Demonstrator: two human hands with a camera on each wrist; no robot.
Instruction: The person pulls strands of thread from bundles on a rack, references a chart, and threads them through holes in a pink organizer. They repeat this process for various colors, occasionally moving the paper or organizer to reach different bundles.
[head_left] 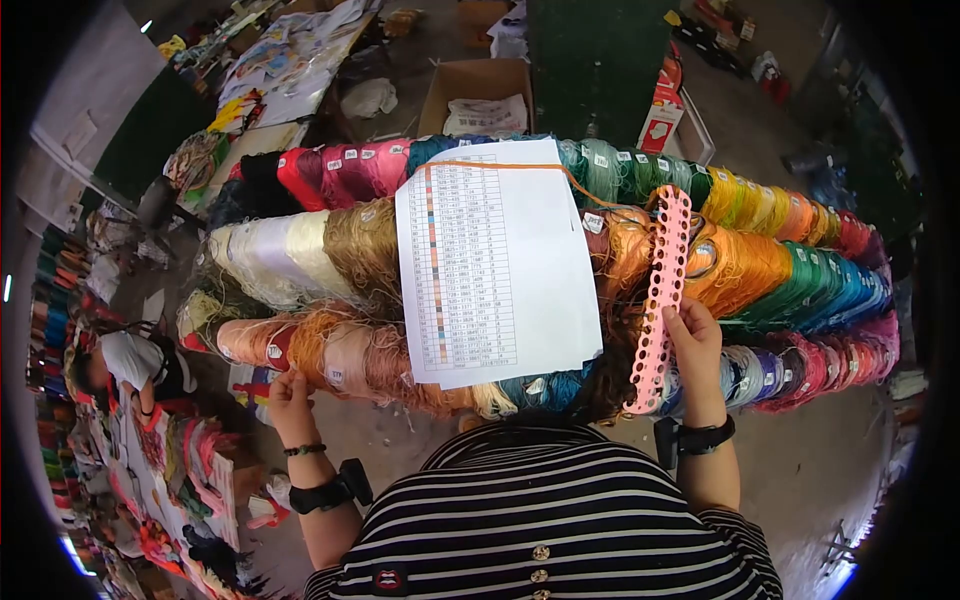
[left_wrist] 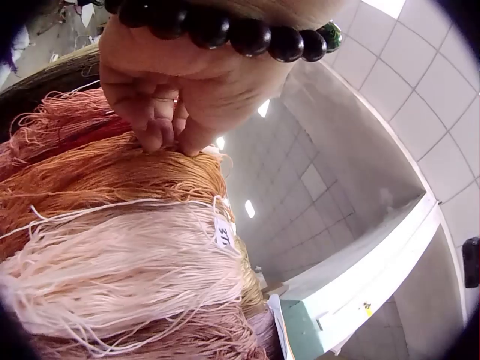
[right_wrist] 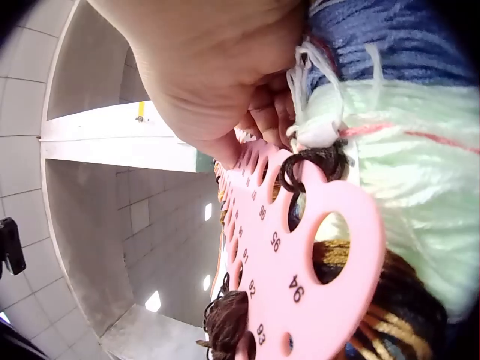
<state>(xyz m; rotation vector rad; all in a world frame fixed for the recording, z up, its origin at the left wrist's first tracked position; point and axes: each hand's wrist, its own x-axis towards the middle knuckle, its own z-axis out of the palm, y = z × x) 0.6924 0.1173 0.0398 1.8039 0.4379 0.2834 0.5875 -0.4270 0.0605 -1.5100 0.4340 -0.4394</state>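
Grey floor [head_left: 815, 430] spreads out, there's a cardboard box [head_left: 485, 75] beyond, and white lights [left_wrist: 386, 6] glow in the tiled ceiling [left_wrist: 420, 97]!

Up at the back, an open cardboard box [head_left: 440, 92] holds a white sack [head_left: 487, 116], a pale bag [head_left: 368, 98] lying to its left, a green board [head_left: 598, 65] to its right, and over on the left, another person [head_left: 130, 358] in a white top!

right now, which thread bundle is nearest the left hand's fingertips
The orange bundle, between the red one and pale pink one; the left hand touches it.
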